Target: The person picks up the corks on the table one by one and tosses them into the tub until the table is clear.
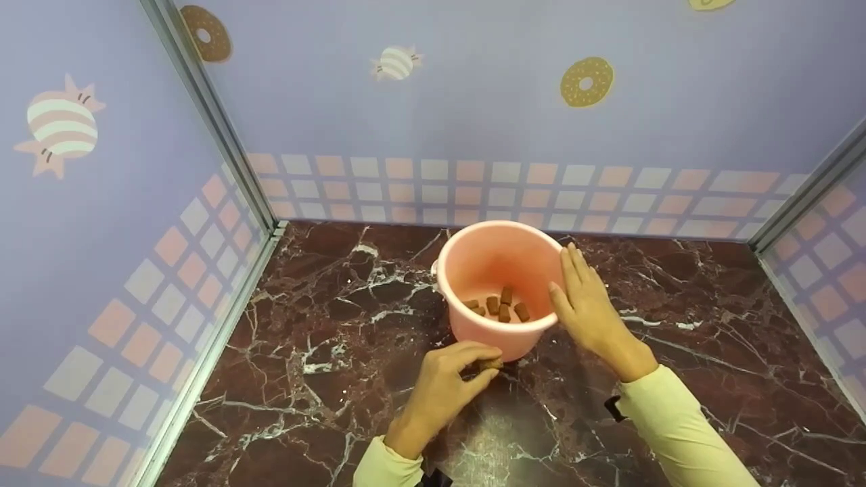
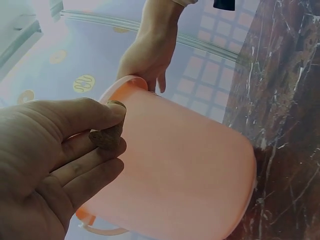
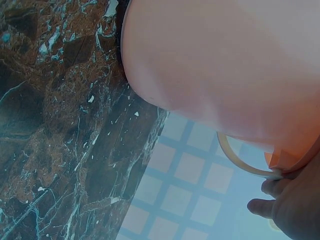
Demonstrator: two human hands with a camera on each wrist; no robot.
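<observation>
Left hand (image 1: pixel 446 379) is pinching a brown pellet (image 2: pixel 106 136) low-centre beside the pink bucket (image 1: pixel 497 297); right hand (image 1: pixel 588 304), fingers flat, is steadying its rim. Next, probably, lifting over the rim.

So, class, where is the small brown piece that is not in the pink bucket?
The brown piece is pinched in the left hand, low against the near wall of the pink bucket, on the marble tabletop.

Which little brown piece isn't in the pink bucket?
The brown piece pinched by the left hand, just outside the bucket. The others lie on the bucket's bottom.
</observation>
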